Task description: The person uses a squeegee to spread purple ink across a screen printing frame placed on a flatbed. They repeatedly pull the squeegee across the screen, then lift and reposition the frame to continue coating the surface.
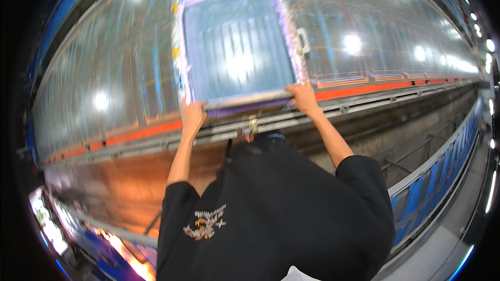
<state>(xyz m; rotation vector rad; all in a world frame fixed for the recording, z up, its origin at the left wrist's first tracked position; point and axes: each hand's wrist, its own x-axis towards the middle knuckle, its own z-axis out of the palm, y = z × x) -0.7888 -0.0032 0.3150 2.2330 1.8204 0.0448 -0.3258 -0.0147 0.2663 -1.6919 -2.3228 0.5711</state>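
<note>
A screen-printing frame (pixel 179 47) with purple, ink-stained borders and a grey-blue mesh is in front of me, over a long shiny table (pixel 120 62). At its near left corner, my left hand (pixel 194 114) is closed around the frame's edge. My right hand (pixel 304 98) grips the near right corner in the same way. Whether the frame touches the table or is slightly raised cannot be told. A pale handle-like piece (pixel 303 40) shows beside its right side. Near the middle of the close edge is a small metal fitting (pixel 253 124).
Along the table's near side run an orange strip (pixel 354 90) and a metal rail (pixel 396 99). Below it lies a brownish recessed side (pixel 109 182). Blue panelling (pixel 432 177) stands at the right. A bright orange glow (pixel 125 255) shows at the lower left.
</note>
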